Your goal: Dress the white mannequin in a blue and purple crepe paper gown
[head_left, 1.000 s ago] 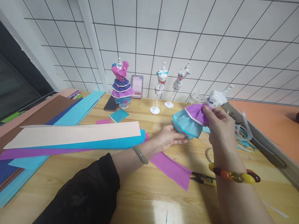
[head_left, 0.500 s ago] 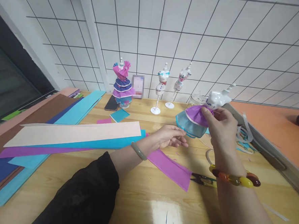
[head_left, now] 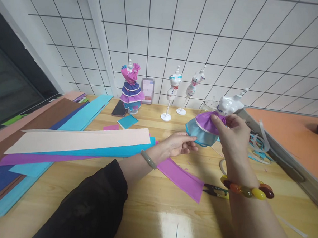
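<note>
A small white mannequin [head_left: 228, 104] leans to the right, dressed in a purple and light-blue layered skirt [head_left: 203, 127]. My right hand [head_left: 233, 132] pinches it at the waist, thumb on the purple layer. The fingertips of my left hand [head_left: 180, 142] meet the skirt's lower left hem, with the thumb on top and the other fingers curled below. Beneath the hands, a purple paper strip [head_left: 183, 179] lies on the wooden table, its end beside black-handled snips [head_left: 216, 191].
A dressed mannequin [head_left: 131, 90] and two mannequins on stands [head_left: 173, 89] [head_left: 195, 86] stand at the back. Long coloured paper strips [head_left: 84, 141] cover the left side. Phones [head_left: 147, 90] [head_left: 119, 108], a glass jar [head_left: 209, 105] and ribbon scraps [head_left: 259, 150] lie around.
The held mannequin and my right hand have shifted slightly left. The thumb of my left hand now lies at the skirt's hem.
</note>
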Available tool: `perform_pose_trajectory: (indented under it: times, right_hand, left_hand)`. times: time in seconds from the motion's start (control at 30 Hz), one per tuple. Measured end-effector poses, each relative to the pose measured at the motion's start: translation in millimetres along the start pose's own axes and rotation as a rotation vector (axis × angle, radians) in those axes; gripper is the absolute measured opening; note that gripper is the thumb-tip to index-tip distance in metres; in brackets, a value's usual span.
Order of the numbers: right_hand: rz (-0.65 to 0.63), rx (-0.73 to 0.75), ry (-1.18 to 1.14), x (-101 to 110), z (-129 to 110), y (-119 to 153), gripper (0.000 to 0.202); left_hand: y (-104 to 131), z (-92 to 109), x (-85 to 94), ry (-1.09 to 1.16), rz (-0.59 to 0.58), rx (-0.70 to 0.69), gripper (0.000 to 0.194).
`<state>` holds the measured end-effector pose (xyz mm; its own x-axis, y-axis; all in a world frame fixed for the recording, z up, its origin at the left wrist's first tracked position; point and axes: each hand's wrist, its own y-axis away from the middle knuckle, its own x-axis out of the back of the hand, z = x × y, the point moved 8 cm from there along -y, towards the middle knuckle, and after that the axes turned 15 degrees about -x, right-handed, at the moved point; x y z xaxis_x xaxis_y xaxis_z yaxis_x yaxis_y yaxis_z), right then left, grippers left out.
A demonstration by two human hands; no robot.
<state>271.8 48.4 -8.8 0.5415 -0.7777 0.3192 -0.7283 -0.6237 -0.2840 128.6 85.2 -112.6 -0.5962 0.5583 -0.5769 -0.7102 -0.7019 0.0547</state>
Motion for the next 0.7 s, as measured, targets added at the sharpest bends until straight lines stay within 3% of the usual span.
perform_pose_trajectory:
  times: [0.1, 0.47, 0.7]
  right_hand:
    - [0.038, -0.006, -0.017, 4, -4, 3, 0.037]
    - [-0.061, 0.064, -0.102, -5, -6, 6, 0.028]
    - [-0.107, 0.023, -0.072, -9, -7, 6, 0.031]
  left_hand:
    - [-1, -1, 1.8, 0.016, 0.009, 0.011, 0.016]
    - [-10, -4, 11.2, 0.044, 0.045, 0.031, 0.017]
    - [-13, -6, 18.4, 0.007, 0.036, 0.048, 0.016]
